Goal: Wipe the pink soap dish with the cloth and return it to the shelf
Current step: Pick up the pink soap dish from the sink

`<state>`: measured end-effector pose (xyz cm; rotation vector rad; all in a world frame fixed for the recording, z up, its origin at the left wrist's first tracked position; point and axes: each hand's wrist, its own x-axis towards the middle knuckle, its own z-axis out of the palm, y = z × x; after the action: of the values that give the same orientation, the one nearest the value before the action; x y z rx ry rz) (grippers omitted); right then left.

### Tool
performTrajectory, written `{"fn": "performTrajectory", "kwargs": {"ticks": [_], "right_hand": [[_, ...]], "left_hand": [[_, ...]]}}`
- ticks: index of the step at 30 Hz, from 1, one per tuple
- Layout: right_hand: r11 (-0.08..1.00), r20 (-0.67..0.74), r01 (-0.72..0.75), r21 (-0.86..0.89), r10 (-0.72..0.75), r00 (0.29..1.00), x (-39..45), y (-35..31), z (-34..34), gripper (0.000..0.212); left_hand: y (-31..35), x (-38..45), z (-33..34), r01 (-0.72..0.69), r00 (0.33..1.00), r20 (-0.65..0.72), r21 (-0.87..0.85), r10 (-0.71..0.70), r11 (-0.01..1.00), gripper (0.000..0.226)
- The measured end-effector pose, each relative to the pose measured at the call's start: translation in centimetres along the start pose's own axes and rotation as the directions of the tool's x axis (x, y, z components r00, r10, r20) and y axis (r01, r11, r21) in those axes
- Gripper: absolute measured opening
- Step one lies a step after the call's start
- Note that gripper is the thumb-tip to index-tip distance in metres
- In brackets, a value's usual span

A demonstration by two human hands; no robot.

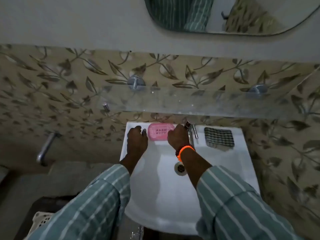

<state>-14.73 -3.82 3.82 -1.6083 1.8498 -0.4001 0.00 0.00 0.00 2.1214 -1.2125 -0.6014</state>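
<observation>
- Soap dish (pixel 160 132), pink, lay on the back ledge of the white sink (pixel 225 163), under the glass shelf (pixel 190 101) and left of the tap (pixel 191 130).
- Left hand (pixel 136 139) rested at the dish's left end, fingers (pixel 144 131) curled and touching or just beside its edge; contact could not be confirmed.
- Right hand (pixel 178 137) covered the dish's right end; its fingers were hidden behind the knuckles, so grip or no grip could not be told. An orange band (pixel 186 149) sat on that wrist.
- Cloth (pixel 219 139), checked and folded, lay on the ledge right of the tap, well apart from both hands and untouched by either.
- Judged step: early stage, dish off the shelf and down on the sink; wiping not begun.
- Next move would call for one hand to keep the dish while the other crosses past the tap to take the cloth.
- Risk, as judged: ledge is narrow, and a nudged dish could slide into the basin.
- Shelf looked bare where it was in view, so the return spot seemed free.
</observation>
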Motion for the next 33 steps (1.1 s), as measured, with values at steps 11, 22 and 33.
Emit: {"fn": "performTrajectory", "kwargs": {"ticks": [11, 22, 33], "right_hand": [[0.977, -0.016, -0.146, 0.153, 0.15, 0.989, 2.9, 0.0, 2.2, 0.016], [0.928, 0.057, -0.291, 0.231, 0.286, 0.957, 4.5, -0.5, 2.4, 0.035], [0.731, 0.151, -0.391, 0.559, 0.374, 0.915, 3.8, -1.0, 2.0, 0.037]], "left_hand": [[0.3, 4.3, 1.3, 0.128, 0.984, 0.126, 0.005, -0.128, 0.992, 0.036], [-1.6, 6.5, 1.4, 0.441, 0.896, 0.209, -0.319, -0.391, 0.839, 0.018], [0.4, 7.0, 0.5, 0.375, 0.926, 0.156, -0.278, -0.344, 0.884, 0.021]]}}
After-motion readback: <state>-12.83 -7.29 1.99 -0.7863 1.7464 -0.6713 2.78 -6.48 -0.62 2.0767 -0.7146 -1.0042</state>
